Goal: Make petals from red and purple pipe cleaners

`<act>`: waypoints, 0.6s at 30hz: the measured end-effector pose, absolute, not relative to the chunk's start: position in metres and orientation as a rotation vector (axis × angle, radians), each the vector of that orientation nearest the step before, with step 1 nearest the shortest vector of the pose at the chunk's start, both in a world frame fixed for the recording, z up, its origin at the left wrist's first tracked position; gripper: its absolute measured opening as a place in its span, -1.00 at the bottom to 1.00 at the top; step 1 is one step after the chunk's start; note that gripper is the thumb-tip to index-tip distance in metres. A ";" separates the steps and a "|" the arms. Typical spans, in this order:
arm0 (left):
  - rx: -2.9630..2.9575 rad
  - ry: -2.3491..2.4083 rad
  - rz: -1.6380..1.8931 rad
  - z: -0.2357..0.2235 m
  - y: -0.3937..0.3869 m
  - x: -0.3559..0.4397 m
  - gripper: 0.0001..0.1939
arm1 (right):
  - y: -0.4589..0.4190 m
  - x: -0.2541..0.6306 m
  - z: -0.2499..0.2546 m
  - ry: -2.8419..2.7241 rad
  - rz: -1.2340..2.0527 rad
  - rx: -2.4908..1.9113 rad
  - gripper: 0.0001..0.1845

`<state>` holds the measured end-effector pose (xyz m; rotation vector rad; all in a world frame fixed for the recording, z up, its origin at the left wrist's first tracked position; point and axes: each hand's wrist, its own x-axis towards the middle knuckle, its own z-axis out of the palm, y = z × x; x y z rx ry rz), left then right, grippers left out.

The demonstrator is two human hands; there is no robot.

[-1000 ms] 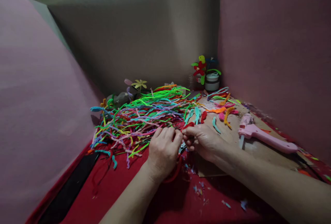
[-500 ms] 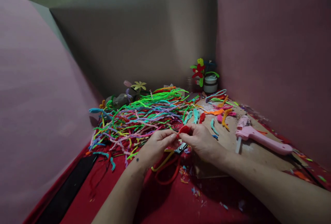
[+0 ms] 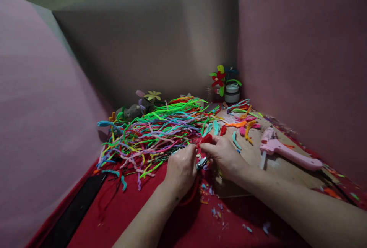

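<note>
A red fuzzy pipe cleaner piece [image 3: 207,138], shaped like a petal, is pinched between the fingers of my right hand [image 3: 226,155]. Close beside it, my left hand [image 3: 181,166] is closed, its back turned up and its fingertips at the near end of the red piece. Just below the fingers lie scissors [image 3: 202,163]; their metal pivot shows, while most of the handles is hidden behind my left hand. Past my fingers, another red petal [image 3: 223,130] and turquoise petals [image 3: 216,127] rest on a cardboard sheet [image 3: 233,187].
A heap of many-coloured pipe cleaners [image 3: 160,125] spreads to the left. On the right lies a pink glue gun [image 3: 295,154] with its cord. A black strip [image 3: 74,206] crosses the red cloth [image 3: 120,217]. Finished flowers [image 3: 218,78] stand by a lidded jar [image 3: 232,93] at the back.
My left hand has rolled over, its back now up, and covers the scissor handles. The red piece stays between both hands, tilted slightly differently. The view has shifted a little.
</note>
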<state>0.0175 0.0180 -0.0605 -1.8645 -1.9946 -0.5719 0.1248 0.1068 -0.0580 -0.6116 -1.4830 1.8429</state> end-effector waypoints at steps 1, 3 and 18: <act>-1.882 -2.012 -0.616 -0.059 0.018 0.018 -0.82 | 0.107 0.125 -0.056 -1.509 1.818 -0.579 -0.84; -1.898 -2.066 -0.676 -0.056 0.018 0.019 -0.83 | 0.107 0.126 -0.054 -1.532 1.782 -0.539 -0.80; -1.756 -2.840 -1.676 -0.036 0.017 0.025 -0.76 | 0.109 0.131 -0.044 -1.442 1.802 -0.585 -0.72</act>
